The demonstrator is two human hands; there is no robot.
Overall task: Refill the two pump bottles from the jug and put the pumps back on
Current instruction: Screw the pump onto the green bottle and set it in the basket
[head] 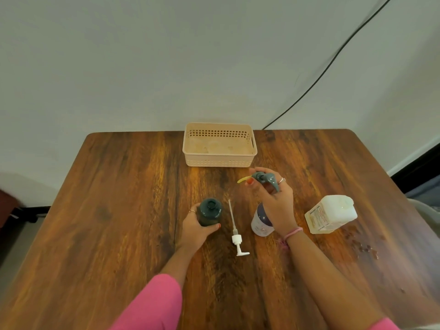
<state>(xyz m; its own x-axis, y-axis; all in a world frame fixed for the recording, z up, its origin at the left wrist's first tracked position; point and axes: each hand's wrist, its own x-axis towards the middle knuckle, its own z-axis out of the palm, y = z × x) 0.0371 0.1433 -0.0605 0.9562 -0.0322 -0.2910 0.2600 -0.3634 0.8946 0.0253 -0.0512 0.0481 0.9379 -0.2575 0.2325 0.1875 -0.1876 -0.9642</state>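
Left hand (pixel 197 226) grips the dark bottle (pixel 210 212); right of it lies the white pump (pixel 236 231). Further right, right hand (pixel 273 198) grasps the teal pump (pixel 265 178).

I see the basket (pixel 219 145) at the far edge of the desk (pixel 119 210), against the wall. Nearer, four items sit in a row. From left: an uncapped bottle (pixel 210 211) upright; a pump (pixel 235 231) lying flat, tube pointing away from me; a second bottle (pixel 260 222) upright; the jug (pixel 331 214) at far right, standing apart.
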